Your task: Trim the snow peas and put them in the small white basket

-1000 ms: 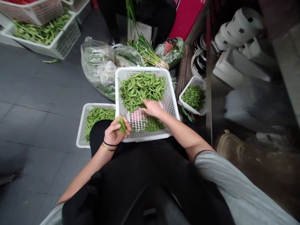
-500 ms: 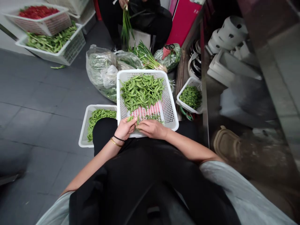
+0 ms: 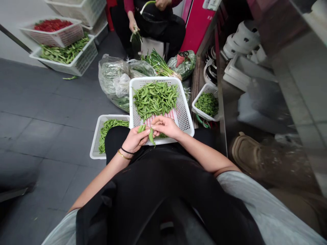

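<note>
A white perforated basket [image 3: 186,115] rests on my lap with a heap of green pea pods [image 3: 155,98] in its far half. Over its near edge both my hands meet. My left hand [image 3: 135,140], with bracelets on the wrist, is closed on a few pea pods [image 3: 141,128]. My right hand [image 3: 166,126] pinches the top of a single pea pod [image 3: 151,136] that hangs down between the two hands. A smaller white basket [image 3: 97,139] with more pods lies on the floor by my left knee.
A small basket of green trimmings [image 3: 207,105] stands to the right beside a steel cabinet [image 3: 268,112]. Plastic bags of greens [image 3: 114,78] and scallions [image 3: 159,63] lie ahead, where another person [image 3: 153,20] sits handling stalks. Baskets of beans [image 3: 66,56] and red chillies [image 3: 52,29] stand far left.
My right hand came back from the heap to the near edge and now pinches a pod against my left hand. The view has tilted up, showing more of the other person.
</note>
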The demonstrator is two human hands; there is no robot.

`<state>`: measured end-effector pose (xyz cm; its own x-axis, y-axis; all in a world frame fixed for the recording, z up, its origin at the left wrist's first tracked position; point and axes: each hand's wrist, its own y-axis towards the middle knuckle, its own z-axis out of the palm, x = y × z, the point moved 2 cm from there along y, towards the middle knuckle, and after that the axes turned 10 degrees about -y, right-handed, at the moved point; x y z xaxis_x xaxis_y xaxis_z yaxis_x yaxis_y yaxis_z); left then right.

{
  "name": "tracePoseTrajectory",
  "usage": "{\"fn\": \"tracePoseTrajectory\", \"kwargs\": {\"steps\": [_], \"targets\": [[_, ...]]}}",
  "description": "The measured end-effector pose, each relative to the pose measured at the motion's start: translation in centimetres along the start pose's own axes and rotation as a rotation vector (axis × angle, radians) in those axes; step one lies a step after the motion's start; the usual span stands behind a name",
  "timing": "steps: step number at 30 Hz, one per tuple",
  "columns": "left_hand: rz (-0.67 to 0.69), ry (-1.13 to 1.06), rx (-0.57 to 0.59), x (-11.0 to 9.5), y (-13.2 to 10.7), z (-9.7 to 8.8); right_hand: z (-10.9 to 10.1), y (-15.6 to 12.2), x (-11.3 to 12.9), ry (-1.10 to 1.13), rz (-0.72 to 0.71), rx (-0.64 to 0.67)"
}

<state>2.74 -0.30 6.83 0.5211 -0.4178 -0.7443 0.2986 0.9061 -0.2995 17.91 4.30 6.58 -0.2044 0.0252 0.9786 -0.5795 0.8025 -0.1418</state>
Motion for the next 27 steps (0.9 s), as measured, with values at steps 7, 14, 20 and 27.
{"fn": "tracePoseTrajectory", "kwargs": {"steps": [7,14,20,27], "targets": [[-0.053,-0.176,-0.006,1.2,0.8,-0.4,0.3,-0.7,1.2,-0.8,-0.265,-0.261],[0.037,-0.122,-0.115,0.3,1.0,-1.4,-2.3,-1.1,1.6,-0.794,-0.335,-0.365],[-0.02,-0.033,-0.021,0.2,0.6,-0.5,-1.7,0.2,2.0,-0.79,-0.395,-0.143],[-0.106,-0.121,-0.086,0.6,0.9,-0.6,-0.2,-0.3,1.8,-1.1,-0.385,-0.235]]}}
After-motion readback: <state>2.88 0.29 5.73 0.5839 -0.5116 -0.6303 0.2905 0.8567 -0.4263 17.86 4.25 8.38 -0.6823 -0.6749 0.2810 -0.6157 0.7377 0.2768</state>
